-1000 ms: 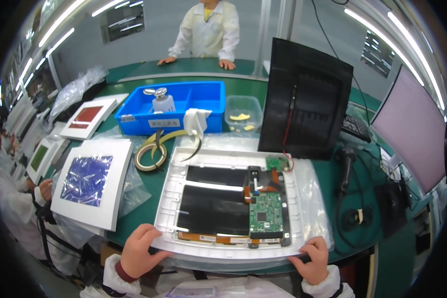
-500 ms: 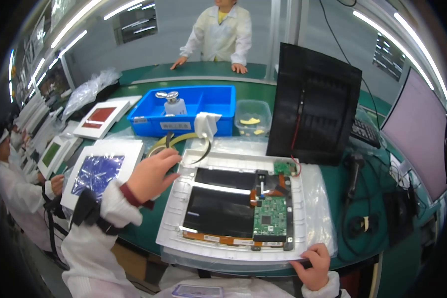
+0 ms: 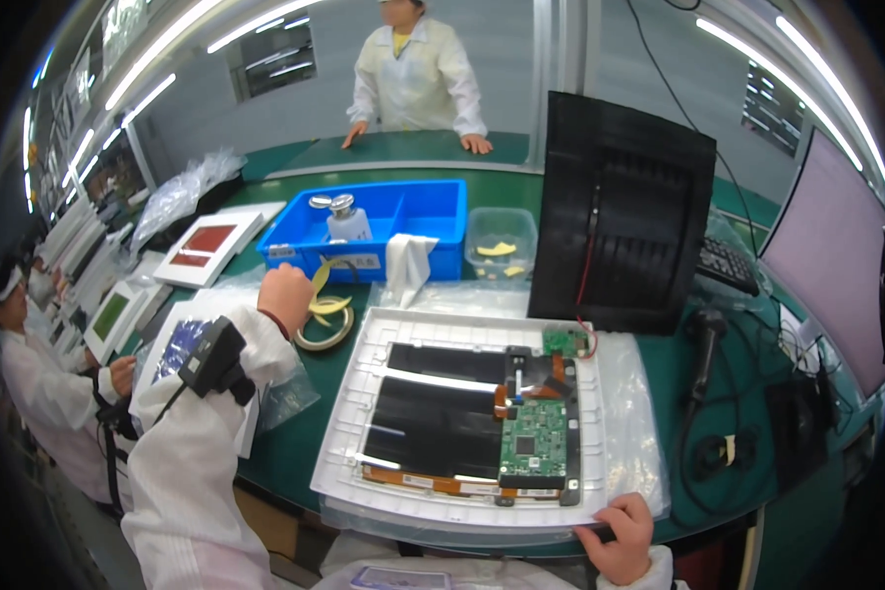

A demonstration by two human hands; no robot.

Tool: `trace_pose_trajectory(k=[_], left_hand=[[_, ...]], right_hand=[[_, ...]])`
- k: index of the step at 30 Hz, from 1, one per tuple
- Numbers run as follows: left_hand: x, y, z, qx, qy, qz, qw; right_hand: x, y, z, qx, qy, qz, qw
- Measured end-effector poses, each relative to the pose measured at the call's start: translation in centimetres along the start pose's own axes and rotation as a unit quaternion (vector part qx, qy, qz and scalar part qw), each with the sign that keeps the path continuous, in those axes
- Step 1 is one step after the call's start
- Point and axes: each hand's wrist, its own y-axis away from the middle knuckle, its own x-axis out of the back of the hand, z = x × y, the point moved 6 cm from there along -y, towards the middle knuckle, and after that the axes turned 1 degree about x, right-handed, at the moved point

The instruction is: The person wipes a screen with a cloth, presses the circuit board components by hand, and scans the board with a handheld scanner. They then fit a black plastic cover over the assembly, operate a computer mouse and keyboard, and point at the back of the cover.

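A white plastic housing [image 3: 339, 447] lies in front of me with black panels [image 3: 433, 423] and a green circuit board [image 3: 534, 440] inside it. My right hand [image 3: 621, 539] is closed on its near right corner, thumb and fingers pinching the edge. Farther left, my left hand [image 3: 287, 295] is beside a pale yellow tape roll [image 3: 323, 339]. Its fingers are curled near a loose yellow strip [image 3: 321, 279] standing up from the roll; whatever they hold is hidden. A smaller green board [image 3: 563, 342] sits at the housing's far right corner, with a red wire running to it.
Behind the roll stands a blue divided bin [image 3: 433, 258] with a pump bottle [image 3: 347, 220] and a draped white cloth [image 3: 409, 264]. A clear tub [image 3: 500, 241] and an upright black panel [image 3: 624, 211] are right of it. A handheld scanner [image 3: 700, 354] and cables lie right. Two people are nearby.
My left hand has moved away from the housing, up and left to the tape roll. The dark curved strip by the roll no longer shows. My right hand stays at the corner.
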Motion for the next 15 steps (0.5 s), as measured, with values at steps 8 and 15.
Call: trace_pose_trajectory(k=[8, 15], left_hand=[[2.5, 2.3, 1.0, -0.06, 0.227, -0.034, 0.971], [14.6, 11.7, 3.9, -0.124, 0.333, 0.083, 0.931]], right_hand=[[-0.9, 1.1, 1.5, -0.036, -0.006, -0.008, 0.999], [-0.8, 1.0, 1.7, -0.057, 0.011, -0.009, 0.998]])
